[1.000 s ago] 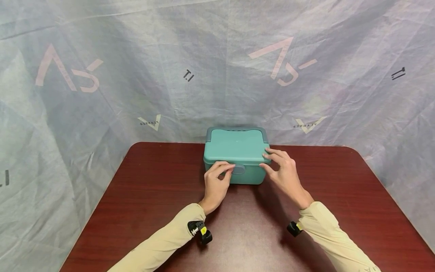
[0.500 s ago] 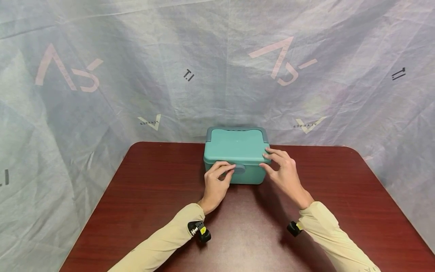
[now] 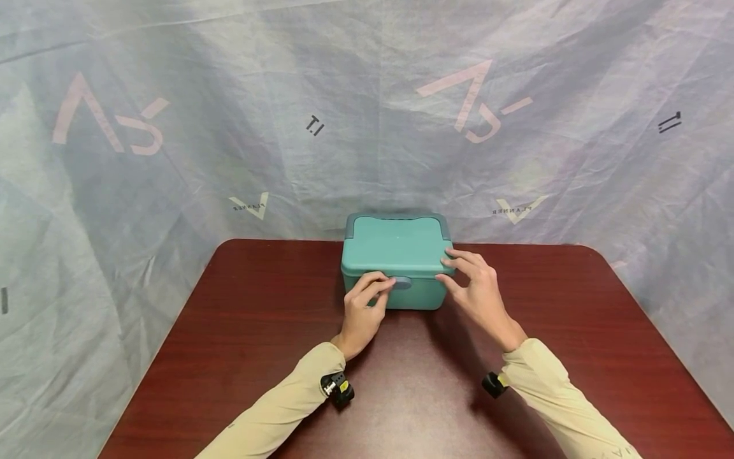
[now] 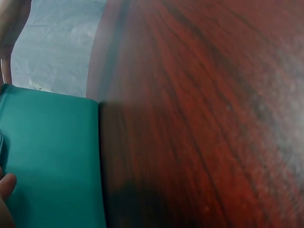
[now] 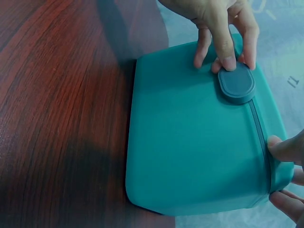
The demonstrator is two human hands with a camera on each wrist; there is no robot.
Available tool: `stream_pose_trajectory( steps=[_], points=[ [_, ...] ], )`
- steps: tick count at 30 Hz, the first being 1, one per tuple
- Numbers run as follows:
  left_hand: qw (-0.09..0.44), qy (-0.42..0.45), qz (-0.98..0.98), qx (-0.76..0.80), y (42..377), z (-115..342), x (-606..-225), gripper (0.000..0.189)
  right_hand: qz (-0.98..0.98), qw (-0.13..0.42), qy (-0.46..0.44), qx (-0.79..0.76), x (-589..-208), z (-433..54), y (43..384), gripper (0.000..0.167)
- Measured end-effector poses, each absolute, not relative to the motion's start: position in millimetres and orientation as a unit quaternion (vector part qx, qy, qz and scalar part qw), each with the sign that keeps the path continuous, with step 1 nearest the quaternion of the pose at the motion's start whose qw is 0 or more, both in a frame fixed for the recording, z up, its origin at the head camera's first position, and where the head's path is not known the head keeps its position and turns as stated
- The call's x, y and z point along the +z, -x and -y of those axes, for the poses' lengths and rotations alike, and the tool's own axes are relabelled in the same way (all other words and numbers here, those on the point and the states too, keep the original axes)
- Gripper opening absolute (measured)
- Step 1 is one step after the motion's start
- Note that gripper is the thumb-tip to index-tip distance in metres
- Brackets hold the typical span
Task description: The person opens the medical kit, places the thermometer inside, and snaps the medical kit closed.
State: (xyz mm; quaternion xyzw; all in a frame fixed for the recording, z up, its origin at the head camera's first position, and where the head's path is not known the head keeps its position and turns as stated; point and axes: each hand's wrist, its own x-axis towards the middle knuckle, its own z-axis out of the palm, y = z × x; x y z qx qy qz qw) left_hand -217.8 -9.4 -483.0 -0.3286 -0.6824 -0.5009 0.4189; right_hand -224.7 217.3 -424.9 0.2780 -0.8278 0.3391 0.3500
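A teal plastic box (image 3: 398, 245) with a closed lid and a grey folded carrying handle (image 3: 351, 226) stands near the table's back edge. On its front is an oval grey latch (image 5: 237, 83), which looks raised off the wall. My left hand (image 3: 362, 312) pinches the latch's left end with thumb and fingertips. My right hand (image 3: 482, 296) holds the lid's front right corner, its thumb at the front rim and fingers on the lid's top and side. In the left wrist view, the box's front (image 4: 52, 156) shows at the left, with the left hand mostly out of frame.
The reddish-brown wooden table (image 3: 258, 319) runs out on both sides of the box. Close behind the box hangs a grey printed cloth (image 3: 367, 127), and it also drapes along the sides. Black wrist cameras (image 3: 341, 389) sit on the cream sleeves (image 3: 287, 401).
The head view has shifted slightly. The latch looks a little shorter, its lower edge higher than before. Both hands keep nearly the same place on the box.
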Motion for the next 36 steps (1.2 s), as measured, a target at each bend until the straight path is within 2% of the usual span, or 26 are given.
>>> stream_pose_trajectory(
  steps=[17, 26, 30, 36],
  points=[
    [0.399, 0.321, 0.695, -0.505, 216.1, 10.1, -488.2, 0.025, 0.826, 0.354, -0.274, 0.343, -426.9, -219.0, 225.5, 0.038],
    [0.334, 0.312, 0.728, -0.511, 209.5, 19.6, -493.4, 0.026, 0.826, 0.349, -0.275, 0.347, -428.7, -226.1, 225.2, 0.037],
    [0.321, 0.311, 0.737, -0.508, 204.1, 30.9, -495.1, 0.027, 0.823, 0.321, -0.283, 0.374, -426.9, -232.7, 223.6, 0.033],
    [0.322, 0.294, 0.748, -0.5, 196.7, 56.5, -486.1, 0.026, 0.833, 0.233, -0.231, 0.446, -422.6, -245.8, 215.5, 0.034]
  ],
)
